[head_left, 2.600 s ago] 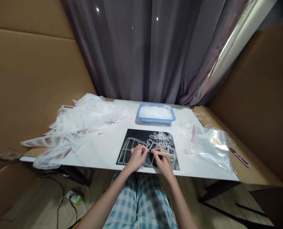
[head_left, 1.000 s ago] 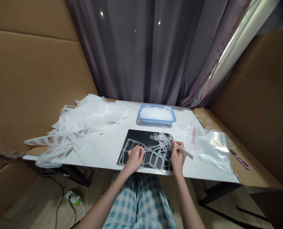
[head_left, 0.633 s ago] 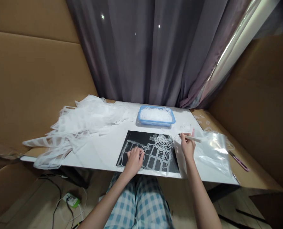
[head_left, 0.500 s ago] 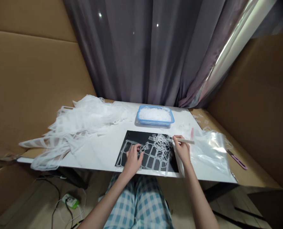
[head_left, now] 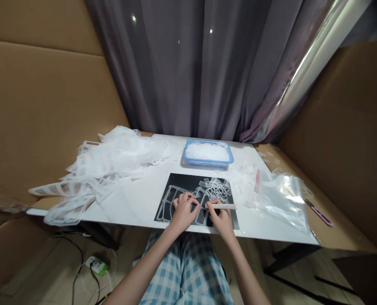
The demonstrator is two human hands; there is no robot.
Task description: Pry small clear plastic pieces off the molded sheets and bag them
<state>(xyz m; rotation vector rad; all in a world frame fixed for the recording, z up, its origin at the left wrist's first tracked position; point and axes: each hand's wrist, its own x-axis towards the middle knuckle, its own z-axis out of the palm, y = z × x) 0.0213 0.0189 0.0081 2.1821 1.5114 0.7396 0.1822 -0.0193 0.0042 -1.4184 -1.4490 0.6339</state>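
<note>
A translucent white plastic sheet with rows of cut-out openings (head_left: 167,210) lies on a black mat (head_left: 182,181) at the table's front edge. My left hand (head_left: 184,214) rests over this sheet, thumb and forefinger curled together at its middle; what they pinch is hidden. Just to the right, my right hand (head_left: 222,219) grips a slim off-white pen-shaped tool (head_left: 228,206), its dark tip pointing left toward my left fingertips. Loose thin white plastic outlines (head_left: 216,187) are heaped on the mat's upper right, beyond my right hand.
Behind the mat stands a blue basket (head_left: 232,159) full of white pieces. A large pile of translucent white sheets (head_left: 112,156) covers the table's left. Clear plastic bags (head_left: 280,197) lie on the right, near a pink-handled tool (head_left: 322,216). Cardboard walls (head_left: 42,106) flank the table.
My right hand has moved left and nearer to me with the pen-shaped tool, from the mat's right edge to beside my left hand. My left hand has shifted slightly right, its thumb and forefinger closing.
</note>
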